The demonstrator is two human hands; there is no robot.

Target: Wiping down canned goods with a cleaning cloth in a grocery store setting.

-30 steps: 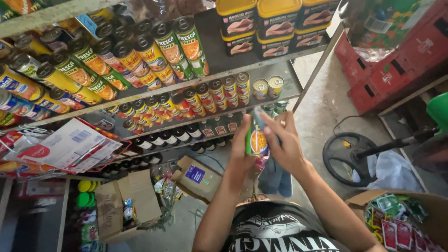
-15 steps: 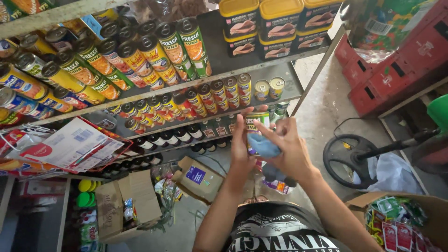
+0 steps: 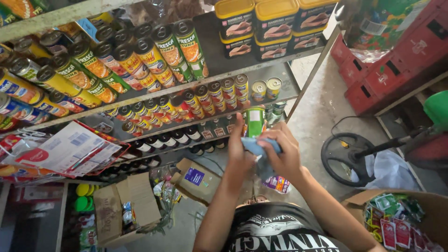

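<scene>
My left hand (image 3: pixel 239 154) grips a green-labelled can (image 3: pixel 255 121) from its left side and holds it upright in front of the metal shelf (image 3: pixel 284 95). With my right hand (image 3: pixel 282 156) I press a light blue cloth (image 3: pixel 261 148) against the can's lower part. Both forearms reach up from the bottom of the view. Rows of small cans (image 3: pixel 219 93) stand on the shelf just behind the held can.
Upper shelves carry rows of tall cans (image 3: pixel 140 56) and yellow-lidded tins (image 3: pixel 273 25). Dark bottles (image 3: pixel 163 140) fill a lower shelf. Open cardboard boxes (image 3: pixel 133 205) lie below, a box of sachets (image 3: pixel 401 219) at right, red crates (image 3: pixel 387 70) and a fan base (image 3: pixel 350 156) on the floor.
The can has been raised slightly towards the shelf. The blue cloth in my right hand has slid from the can's face down to its lower part.
</scene>
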